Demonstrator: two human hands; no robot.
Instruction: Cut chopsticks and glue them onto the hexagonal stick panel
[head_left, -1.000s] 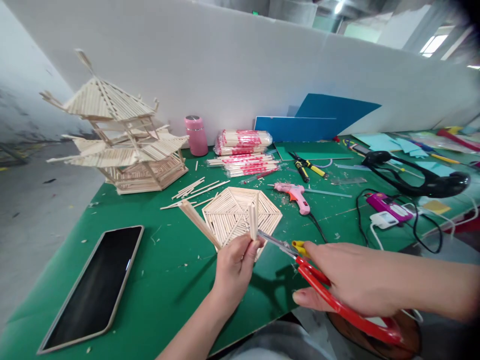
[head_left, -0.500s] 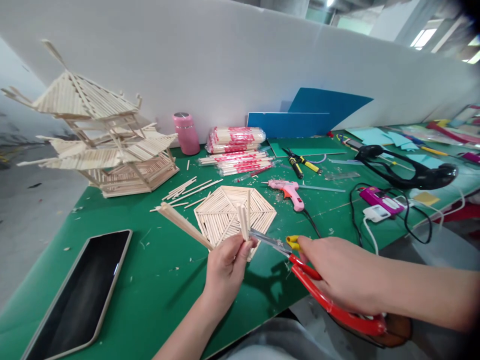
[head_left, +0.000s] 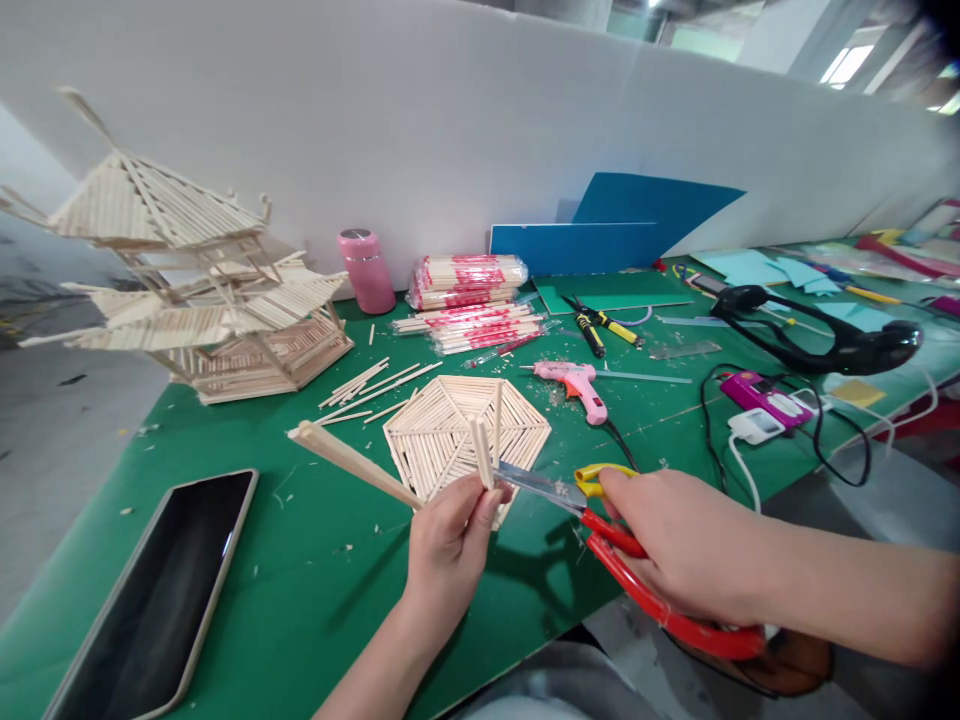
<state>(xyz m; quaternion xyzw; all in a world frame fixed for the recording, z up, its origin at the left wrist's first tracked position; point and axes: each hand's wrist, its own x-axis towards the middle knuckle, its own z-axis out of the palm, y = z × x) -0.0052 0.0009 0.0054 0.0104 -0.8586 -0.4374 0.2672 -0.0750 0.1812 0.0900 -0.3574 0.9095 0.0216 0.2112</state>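
My left hand (head_left: 450, 535) is closed, thumb and fingers pinching a short upright post of pale wooden sticks (head_left: 481, 452). It is at the near edge of a many-sided stick panel (head_left: 442, 425), and a longer stick post (head_left: 352, 462) slants up to the left from beside my knuckles. My right hand (head_left: 682, 525) is wrapped round red-handled scissors (head_left: 637, 575). Their metal blades (head_left: 536, 485) point left and reach the post just above my left fingertips. A yellow-covered piece (head_left: 592, 475) shows by my right thumb. The blade tips are partly hidden at the post.
A stick pagoda model (head_left: 225, 270) stands at left, behind a phone (head_left: 161, 590). Loose sticks (head_left: 375, 388), wrapped stick bundles (head_left: 469, 282), a pink flask (head_left: 367, 272), a pink glue gun (head_left: 570, 385) and wire strippers (head_left: 596, 325) lie beyond. Cables and black goggles (head_left: 825, 340) lie right.
The view has shifted slightly, so the pagoda and phone sit a little further left. Both hands keep their grips, and the scissors stay at the post.
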